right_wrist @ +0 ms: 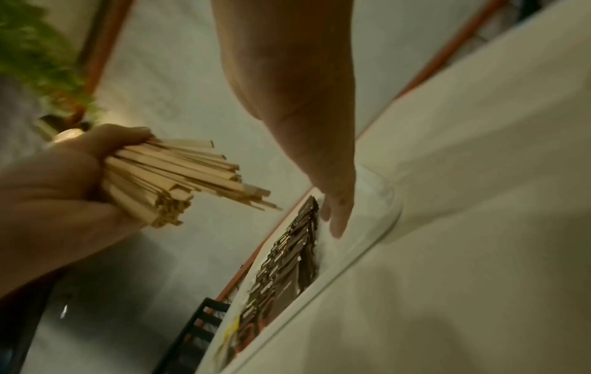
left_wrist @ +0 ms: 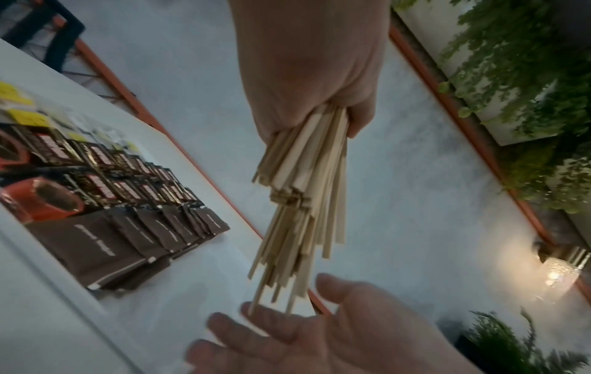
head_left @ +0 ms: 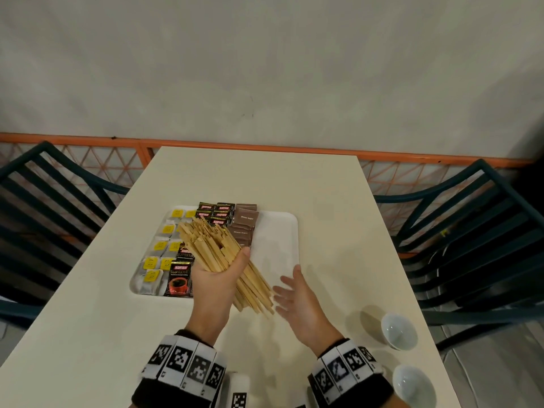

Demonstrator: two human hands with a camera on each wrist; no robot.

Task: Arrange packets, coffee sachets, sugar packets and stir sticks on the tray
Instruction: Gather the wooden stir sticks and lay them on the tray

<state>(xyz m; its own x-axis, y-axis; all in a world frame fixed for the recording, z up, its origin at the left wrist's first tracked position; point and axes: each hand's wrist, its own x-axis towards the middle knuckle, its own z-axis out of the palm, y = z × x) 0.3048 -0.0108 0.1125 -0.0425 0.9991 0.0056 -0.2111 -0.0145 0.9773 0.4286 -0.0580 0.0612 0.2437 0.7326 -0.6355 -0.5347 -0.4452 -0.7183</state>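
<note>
My left hand (head_left: 216, 275) grips a thick bundle of wooden stir sticks (head_left: 212, 245) above the white tray (head_left: 279, 231); the bundle (left_wrist: 300, 192) fans out past my fist at both ends. My right hand (head_left: 294, 293) hovers open, palm toward the sticks' near ends, fingers spread (left_wrist: 288, 336). On the tray lie tea bags with yellow tags (head_left: 160, 254) at the left, black coffee sachets (head_left: 216, 212) in the middle and brown sugar packets (head_left: 244, 228) beside them. The tray's right part is bare.
Two small white bowls (head_left: 399, 334) (head_left: 413, 384) stand on the cream table (head_left: 338, 201) at the near right. Dark slatted chairs (head_left: 471, 231) flank the table on both sides. An orange railing (head_left: 265, 145) runs behind its far edge.
</note>
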